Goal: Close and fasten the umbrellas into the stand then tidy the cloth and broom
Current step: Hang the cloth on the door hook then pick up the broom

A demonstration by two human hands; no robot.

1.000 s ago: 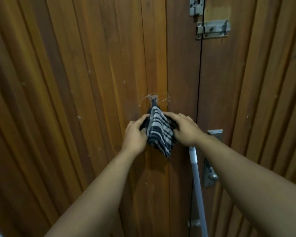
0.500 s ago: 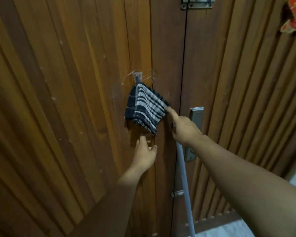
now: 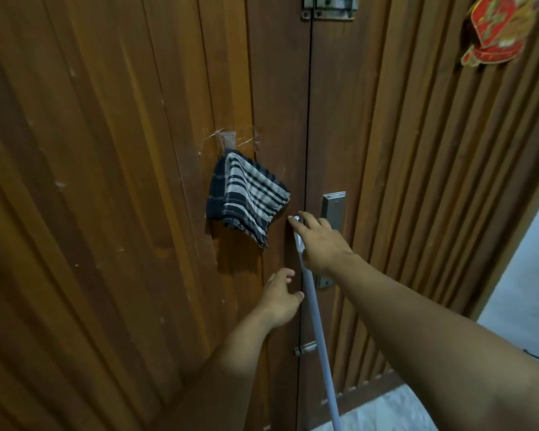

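Right hand (image 3: 319,244) grip loosely open against broom handle (image 3: 311,293); left hand (image 3: 279,298) open.

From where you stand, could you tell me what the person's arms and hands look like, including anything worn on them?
Both arms are bare from the frame edge down to the wrists, with no sleeve in view. The left hand and right hand wear no gloves, and no watch, bracelet or ring shows on the parts visible. No markings are visible in this dim, warm light. Short nails show on the left hand's fingertips.
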